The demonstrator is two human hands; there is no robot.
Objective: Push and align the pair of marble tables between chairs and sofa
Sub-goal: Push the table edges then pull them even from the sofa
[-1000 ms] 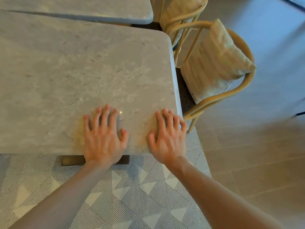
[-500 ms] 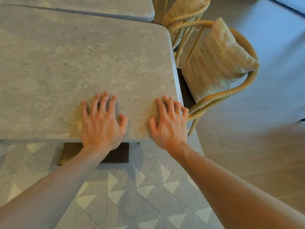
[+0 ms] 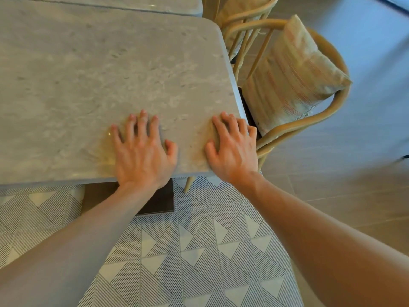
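Note:
A grey marble table fills the upper left of the view. A second marble table lies just beyond it, with only a thin dark gap between their edges. My left hand rests flat on the near table's front edge, fingers spread. My right hand presses flat on the front right corner, its little finger over the side edge. A wooden chair with a striped cushion stands close against the table's right side. The sofa is out of view.
A second wooden chair stands behind the first at the top. The table's dark base shows under the front edge, on a geometric striped rug. Grey tiled floor spreads to the right.
The near table has slid away from me toward the far table, and the gap between them has narrowed. More rug and the dark base show below the front edge. Both hands stayed flat on it.

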